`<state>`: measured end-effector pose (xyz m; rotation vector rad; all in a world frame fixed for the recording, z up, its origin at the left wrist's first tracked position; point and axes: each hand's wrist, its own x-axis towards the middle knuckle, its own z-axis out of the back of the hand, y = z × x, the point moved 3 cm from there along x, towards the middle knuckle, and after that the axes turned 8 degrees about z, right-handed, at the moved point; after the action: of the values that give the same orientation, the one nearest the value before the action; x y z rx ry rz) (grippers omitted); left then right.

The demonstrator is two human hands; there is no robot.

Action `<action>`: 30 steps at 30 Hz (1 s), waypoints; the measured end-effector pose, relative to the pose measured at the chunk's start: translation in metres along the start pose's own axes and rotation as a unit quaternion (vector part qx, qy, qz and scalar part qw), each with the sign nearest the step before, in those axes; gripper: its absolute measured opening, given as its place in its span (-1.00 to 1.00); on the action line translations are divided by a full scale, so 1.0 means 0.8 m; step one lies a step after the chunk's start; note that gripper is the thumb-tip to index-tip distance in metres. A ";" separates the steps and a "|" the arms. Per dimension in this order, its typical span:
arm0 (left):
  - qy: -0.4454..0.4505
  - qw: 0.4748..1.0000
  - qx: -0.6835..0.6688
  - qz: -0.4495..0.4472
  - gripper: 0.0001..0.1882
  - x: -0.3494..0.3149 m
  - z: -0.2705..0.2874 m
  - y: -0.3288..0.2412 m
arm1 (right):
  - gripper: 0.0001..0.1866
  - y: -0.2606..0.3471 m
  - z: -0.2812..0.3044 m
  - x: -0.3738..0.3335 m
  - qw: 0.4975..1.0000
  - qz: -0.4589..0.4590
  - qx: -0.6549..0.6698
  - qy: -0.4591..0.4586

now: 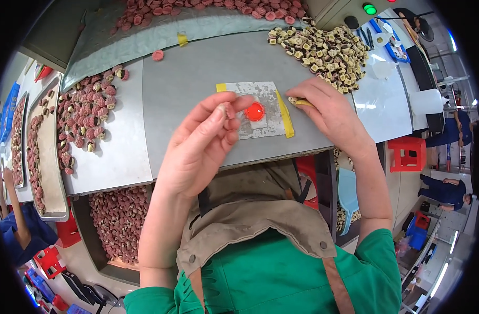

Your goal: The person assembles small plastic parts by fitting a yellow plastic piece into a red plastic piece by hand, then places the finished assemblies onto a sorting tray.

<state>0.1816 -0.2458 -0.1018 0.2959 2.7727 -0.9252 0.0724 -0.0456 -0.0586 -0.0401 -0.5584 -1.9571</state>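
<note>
My left hand (195, 138) is raised over the grey work surface (187, 78), its thumb and fingers pinching a pink raspberry-shaped piece (229, 110) that they partly cover. At the right, my right hand (336, 115) holds a small cream-and-brown piece (299, 101) between thumb and fingers. Between both hands lies a stained white sheet (265, 91), fixed with yellow tape (285, 115) along its right side. A small round bright-red dish or cap (254, 111) sits on this sheet. One loose pink raspberry-shaped piece (158, 55) rests farther back.
Pink pieces (213, 6) are heaped on a cloth at the back. Cream-and-brown pieces (323, 52) form a pile at back right. Joined raspberry pieces (87, 112) and a metal tray (51, 152) occupy the left. An open drawer (116, 225) below holds many more. A white bottle (427, 101) lies right.
</note>
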 end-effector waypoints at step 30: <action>0.002 0.998 -0.059 -0.037 -0.62 -0.004 0.010 0.012 | -0.82 0.037 -0.042 0.037 0.993 -0.001 0.114 -0.001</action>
<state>0.1880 -0.2432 -0.1129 0.1775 2.8457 -0.7737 0.0923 -0.0939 -0.0694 0.1026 -0.7797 -1.8831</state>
